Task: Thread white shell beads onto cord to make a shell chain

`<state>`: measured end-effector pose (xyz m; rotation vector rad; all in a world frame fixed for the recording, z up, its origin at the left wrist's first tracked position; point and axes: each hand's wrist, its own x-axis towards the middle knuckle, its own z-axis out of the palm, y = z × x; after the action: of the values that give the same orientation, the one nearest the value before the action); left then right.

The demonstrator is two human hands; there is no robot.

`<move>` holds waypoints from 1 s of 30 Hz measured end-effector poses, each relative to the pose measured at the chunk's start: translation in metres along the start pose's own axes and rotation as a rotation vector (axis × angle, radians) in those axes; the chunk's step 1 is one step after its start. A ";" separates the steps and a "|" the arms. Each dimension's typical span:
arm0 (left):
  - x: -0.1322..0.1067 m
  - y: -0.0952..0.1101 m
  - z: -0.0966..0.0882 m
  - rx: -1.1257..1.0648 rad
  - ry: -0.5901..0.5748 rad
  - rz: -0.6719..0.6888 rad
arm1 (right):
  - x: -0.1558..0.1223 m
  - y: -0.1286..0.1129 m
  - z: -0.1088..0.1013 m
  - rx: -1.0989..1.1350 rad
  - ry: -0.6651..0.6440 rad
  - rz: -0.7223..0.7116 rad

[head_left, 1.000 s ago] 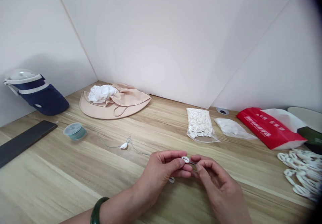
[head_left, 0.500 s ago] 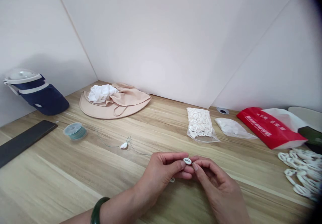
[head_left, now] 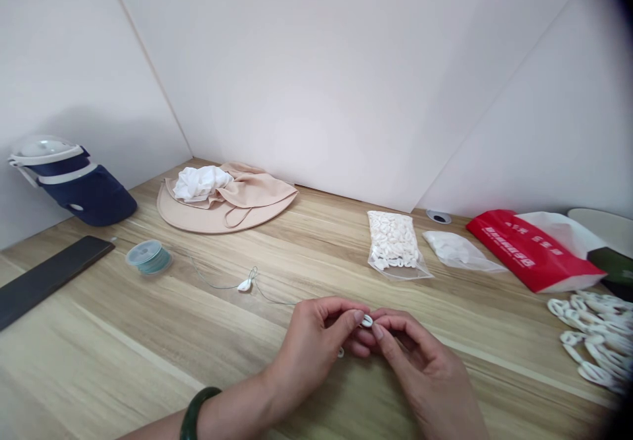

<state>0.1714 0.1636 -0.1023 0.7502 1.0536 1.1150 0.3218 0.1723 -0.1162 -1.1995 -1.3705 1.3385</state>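
A small white cowrie shell point(head_left: 366, 321) with a slit along its face sits pinched between the thumb and fingers of my left hand point(head_left: 316, 344). My right hand point(head_left: 428, 367) is closed in a pinch against the shell's right end; what its fingertips grip is hidden. Thin blue-green thread point(head_left: 271, 300) runs across the table to behind my left hand. Another white shell point(head_left: 341, 353) shows just below that hand. Farther left, a white shell point(head_left: 244, 285) lies by a loop in the thread, which leads toward the thread spool point(head_left: 148, 256).
A bag of white shells point(head_left: 393, 239), a smaller clear bag point(head_left: 452, 250) and a red packet point(head_left: 534, 252) lie right of centre. Strung shells point(head_left: 593, 334) pile at the right edge. A beige hat point(head_left: 257, 196), blue bottle point(head_left: 89, 189) and dark flat bar point(head_left: 49, 278) occupy the left.
The shell has shifted slightly down and left, and my left thumb covers more of it. My right fingertips have come closer to its right end. The table items stay put.
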 end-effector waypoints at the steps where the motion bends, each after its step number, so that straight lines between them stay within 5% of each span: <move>1: -0.001 0.000 0.000 0.030 0.003 0.017 | -0.001 -0.001 0.001 0.006 0.000 0.024; 7: -0.009 0.000 -0.001 0.326 -0.060 0.192 | -0.006 -0.010 0.009 0.033 0.116 0.084; 14: -0.011 0.003 -0.006 0.743 -0.077 0.353 | -0.005 -0.008 0.007 -0.079 0.040 -0.012; 18: -0.009 0.000 -0.006 0.624 -0.022 0.284 | -0.003 -0.004 0.004 -0.203 0.025 -0.046; 24: 0.001 -0.001 0.000 0.071 0.042 0.096 | 0.001 0.006 -0.004 -0.473 0.076 -0.135; 30: 0.003 -0.002 0.001 0.001 0.047 0.061 | 0.002 0.006 -0.006 -0.521 0.162 -0.300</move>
<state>0.1733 0.1657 -0.1044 0.7642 1.0771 1.1894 0.3278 0.1749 -0.1216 -1.3324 -1.7562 0.6770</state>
